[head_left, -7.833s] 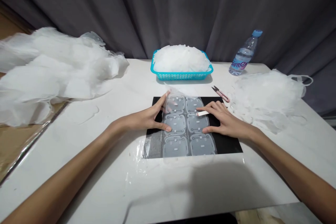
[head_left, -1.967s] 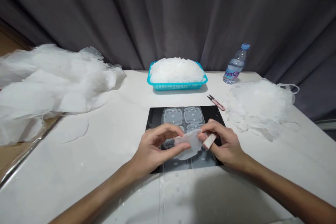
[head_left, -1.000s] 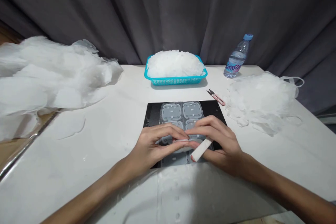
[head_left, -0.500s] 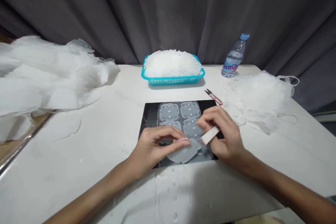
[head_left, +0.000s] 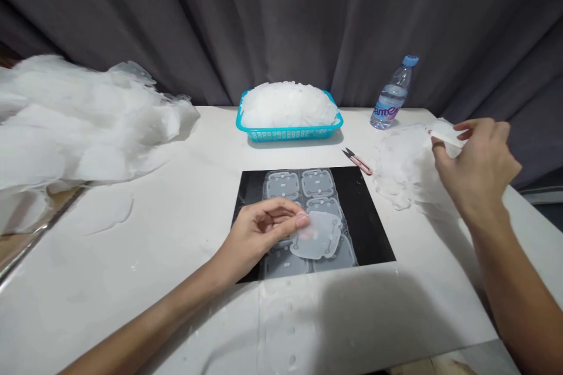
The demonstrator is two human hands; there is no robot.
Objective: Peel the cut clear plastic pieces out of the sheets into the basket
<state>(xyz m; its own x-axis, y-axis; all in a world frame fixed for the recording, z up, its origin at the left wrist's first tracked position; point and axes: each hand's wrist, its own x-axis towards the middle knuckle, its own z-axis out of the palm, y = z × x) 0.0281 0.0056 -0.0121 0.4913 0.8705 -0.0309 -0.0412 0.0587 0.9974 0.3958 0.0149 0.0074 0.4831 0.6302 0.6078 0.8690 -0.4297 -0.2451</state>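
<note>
My left hand (head_left: 268,228) pinches a thin, translucent, rounded plastic piece (head_left: 319,237) by its left edge between thumb and fingers. The piece is held over a black mat (head_left: 367,217), on which a clear sheet of several rounded grey-looking panels (head_left: 281,184) lies in two columns. At the right, my right hand (head_left: 475,158) is raised over a heap of translucent white scraps (head_left: 404,158). Its thumb and fingers are curled round a short white stick (head_left: 448,136) with a red mark at its end. Whether a scrap is also in those fingers I cannot tell.
A blue basket (head_left: 290,133) heaped with white pieces stands at the back, before a grey curtain. Pink thread snips (head_left: 357,160) and a water bottle (head_left: 389,96) are to the right. A large pile of translucent sheets (head_left: 88,123) covers the left; one loose piece (head_left: 103,211) lies nearby.
Both hands were together on the plastic piece. My right hand has let go of it and moved right to the scrap heap, keeping the stick; my left hand has turned the piece flatter to view.
</note>
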